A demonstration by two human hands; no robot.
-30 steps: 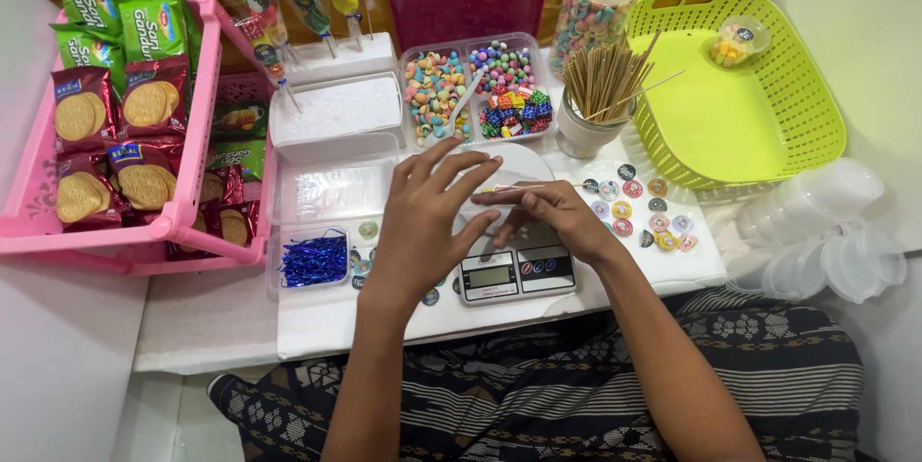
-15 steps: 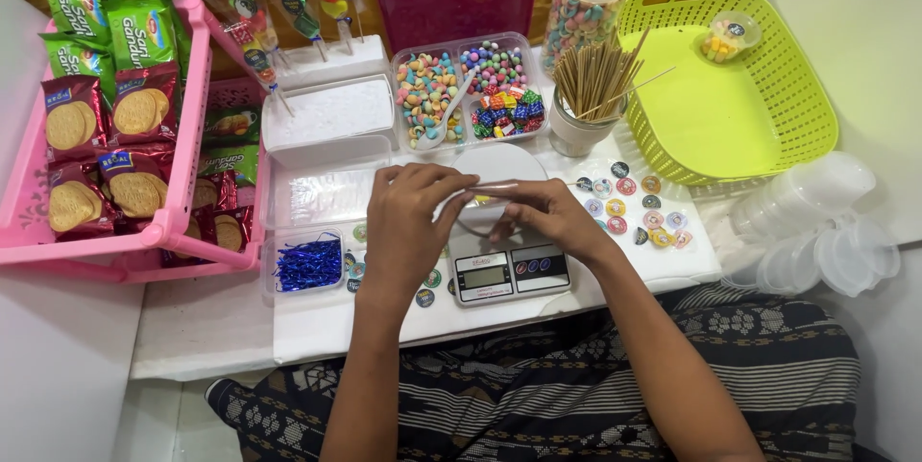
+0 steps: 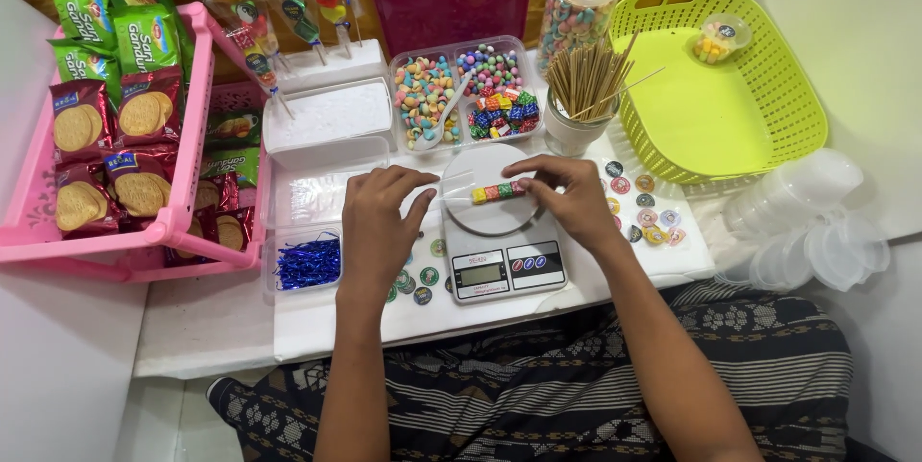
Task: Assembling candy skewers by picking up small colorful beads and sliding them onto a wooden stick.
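Head view, looking straight down at a snack-making setup on a white tabletop. Both hands are on one candy skewer, a thin stick with a short row of little coloured cube candies on it, held level just above the round plate of the kitchen scale. The left hand is closed around the bare left end, thumb and fingertips pinching it. The right hand is pinched on the other end, right where the cubes sit, so neither hand is loose or free. To me this looks like the threading or lining-up stage: only a few cubes are on and most of the stick is bare. I can't tell if there's a clear sleeve over the left part; something see-through shows there, but it's too small to be sure. The supplies are close by. The clear two-part candy tray is just behind the scale, with more cube candies in its right half, and the cup of spare sticks is beside it. Finished skewers stand in a white block at the back left. Round stickers lie just right of the scale, blue twist ties sit to the left, and the green basket is off to the right. Handling-wise, I'd say any further work on the skewer needs the left pinch kept firm and the stick kept level, or those cubes could slide or bunch up.
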